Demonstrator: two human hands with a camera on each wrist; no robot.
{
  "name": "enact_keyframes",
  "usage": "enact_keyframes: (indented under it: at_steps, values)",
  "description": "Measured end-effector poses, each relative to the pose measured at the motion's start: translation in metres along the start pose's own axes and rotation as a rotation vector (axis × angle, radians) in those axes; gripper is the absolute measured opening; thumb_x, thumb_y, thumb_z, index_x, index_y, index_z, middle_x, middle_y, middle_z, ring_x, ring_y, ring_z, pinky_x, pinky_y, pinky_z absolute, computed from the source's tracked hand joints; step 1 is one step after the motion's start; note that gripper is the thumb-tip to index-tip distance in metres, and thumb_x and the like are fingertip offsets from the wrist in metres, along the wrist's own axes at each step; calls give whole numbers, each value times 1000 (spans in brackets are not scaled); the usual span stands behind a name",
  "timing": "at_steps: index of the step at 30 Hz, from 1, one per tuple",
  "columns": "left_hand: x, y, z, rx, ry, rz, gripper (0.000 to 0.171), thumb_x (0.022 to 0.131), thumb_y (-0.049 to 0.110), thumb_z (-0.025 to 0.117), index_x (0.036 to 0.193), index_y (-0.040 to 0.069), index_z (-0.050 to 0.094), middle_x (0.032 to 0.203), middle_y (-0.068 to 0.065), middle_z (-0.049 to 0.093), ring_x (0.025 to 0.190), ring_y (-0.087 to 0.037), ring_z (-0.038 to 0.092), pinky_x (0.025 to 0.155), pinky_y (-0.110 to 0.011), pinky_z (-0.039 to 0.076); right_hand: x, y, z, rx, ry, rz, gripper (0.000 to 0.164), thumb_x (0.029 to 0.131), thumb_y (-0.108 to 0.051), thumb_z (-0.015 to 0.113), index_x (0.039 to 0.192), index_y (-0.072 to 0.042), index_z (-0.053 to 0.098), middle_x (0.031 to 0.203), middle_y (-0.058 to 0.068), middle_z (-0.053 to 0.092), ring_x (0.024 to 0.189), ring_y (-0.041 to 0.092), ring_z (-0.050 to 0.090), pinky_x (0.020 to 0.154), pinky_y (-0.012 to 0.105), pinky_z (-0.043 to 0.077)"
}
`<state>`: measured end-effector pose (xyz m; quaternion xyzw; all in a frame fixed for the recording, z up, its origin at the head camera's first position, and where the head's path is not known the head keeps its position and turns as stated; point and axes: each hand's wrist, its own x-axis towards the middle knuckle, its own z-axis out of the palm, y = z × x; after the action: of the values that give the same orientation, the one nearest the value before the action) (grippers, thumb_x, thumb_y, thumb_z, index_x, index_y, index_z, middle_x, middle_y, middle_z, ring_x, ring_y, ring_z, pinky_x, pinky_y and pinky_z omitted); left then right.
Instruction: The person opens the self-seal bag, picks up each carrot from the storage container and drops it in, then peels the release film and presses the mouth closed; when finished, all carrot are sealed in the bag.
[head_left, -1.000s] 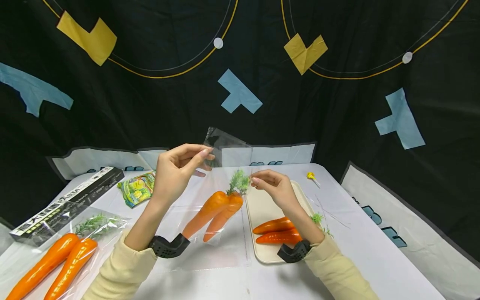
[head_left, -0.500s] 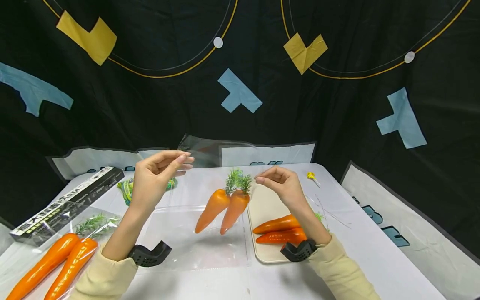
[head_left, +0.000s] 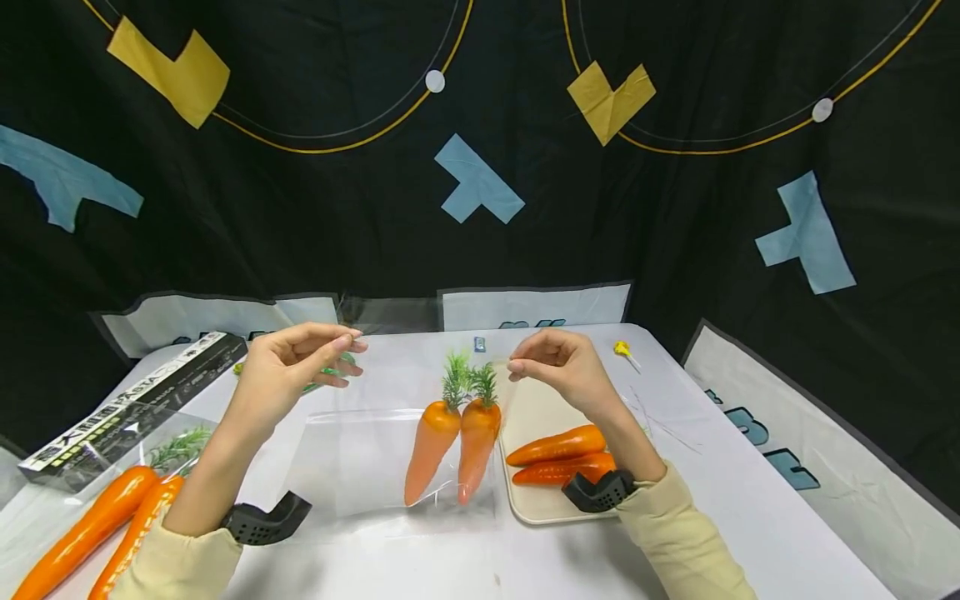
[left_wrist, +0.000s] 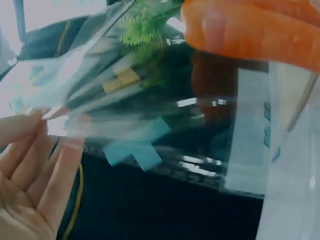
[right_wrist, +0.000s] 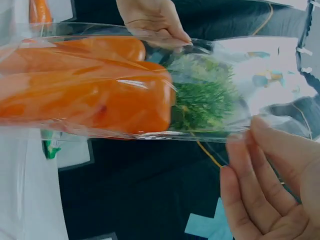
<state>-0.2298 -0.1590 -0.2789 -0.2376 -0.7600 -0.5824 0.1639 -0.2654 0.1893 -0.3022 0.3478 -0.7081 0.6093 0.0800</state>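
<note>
Between my hands hangs a clear plastic bag (left_wrist: 187, 102) with two orange carrots inside, one on the left (head_left: 431, 446) and one on the right (head_left: 478, 442). They hang tips down, green tops (right_wrist: 205, 95) upward near the bag's mouth. My left hand (head_left: 288, 367) pinches the bag's left edge between thumb and fingers. Its right edge is pinched by my right hand (head_left: 558, 367), beside the green tops. Behind the held bag, another clear bag (head_left: 352, 475) lies flat on the white table (head_left: 420, 567).
To the right, a cream tray (head_left: 536, 400) holds more carrots (head_left: 558, 446), partly behind my right forearm. Carrots in clear plastic (head_left: 82, 533) lie at left, beside a long black box (head_left: 135, 408). My left hand partly hides a green packet (head_left: 330, 372). A yellow-headed stick (head_left: 622, 350) lies back right.
My left hand has moved left and down, pulling the bag wider. The carrots inside have swung from a slant to nearly upright, side by side. My right hand has shifted slightly right.
</note>
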Motion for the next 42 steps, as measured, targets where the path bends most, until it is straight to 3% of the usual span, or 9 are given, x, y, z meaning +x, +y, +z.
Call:
enact_keyframes:
  at_steps: [5, 10, 17, 20, 24, 32, 37, 42]
  values:
    - [3, -17, -6, -12, -80, 26, 22, 91, 6, 66, 112, -1, 67, 101, -5, 72, 80, -24, 72, 66, -37, 58, 0, 5, 1, -86, 1, -15, 22, 88, 0, 68, 110, 2, 66, 92, 13, 70, 76, 26, 69, 76, 38, 57]
    - [3, -23, -8, -27, -97, 48, 25, 89, 3, 67, 114, 0, 67, 101, -8, 72, 78, -26, 71, 66, -38, 58, -1, 7, 2, -118, -9, -57, 26, 89, 3, 65, 116, 4, 64, 93, 15, 65, 74, 29, 67, 70, 34, 57]
    - [3, -21, -11, -33, -118, 128, 39, 86, -6, 67, 124, 2, 63, 98, -9, 73, 76, -26, 71, 64, -38, 58, -1, 6, -1, -50, -60, -106, 36, 89, 4, 64, 125, 1, 61, 87, 15, 63, 73, 26, 68, 67, 35, 57]
    - [2, -21, -13, -43, -148, 152, 34, 87, -11, 64, 120, -2, 64, 98, -7, 73, 76, -24, 72, 64, -36, 58, -1, 8, -1, 18, -98, -165, 39, 91, 5, 62, 127, -9, 64, 87, 17, 59, 74, 23, 68, 63, 36, 57]
    - [1, -21, -13, -40, -152, 129, 24, 89, -13, 58, 109, -5, 69, 100, -2, 73, 77, -24, 71, 65, -36, 58, -2, 10, 0, 86, -116, -213, 34, 92, 4, 60, 115, -18, 73, 89, 18, 54, 75, 22, 67, 60, 36, 57]
    - [1, -22, -12, -6, -128, 83, 20, 91, -9, 57, 105, -3, 69, 100, -10, 71, 80, -23, 71, 67, -38, 58, -6, 5, 2, -37, -75, -163, 17, 89, 12, 58, 101, 10, 70, 93, 13, 57, 77, 26, 60, 60, 37, 57]
    - [0, -22, -12, -5, -116, 76, 18, 93, -7, 57, 105, -3, 68, 100, -5, 72, 81, -24, 71, 67, -37, 58, -7, 2, 0, -94, -134, -150, 19, 90, 11, 58, 106, 9, 68, 98, 14, 57, 82, 26, 62, 67, 40, 58]
    - [0, -18, -7, 10, -91, 122, 17, 96, -4, 52, 102, -5, 68, 97, 2, 72, 77, -24, 71, 65, -35, 58, -7, -1, -4, -127, -173, -164, 22, 92, 9, 54, 109, 7, 67, 104, 13, 58, 90, 26, 60, 78, 38, 55]
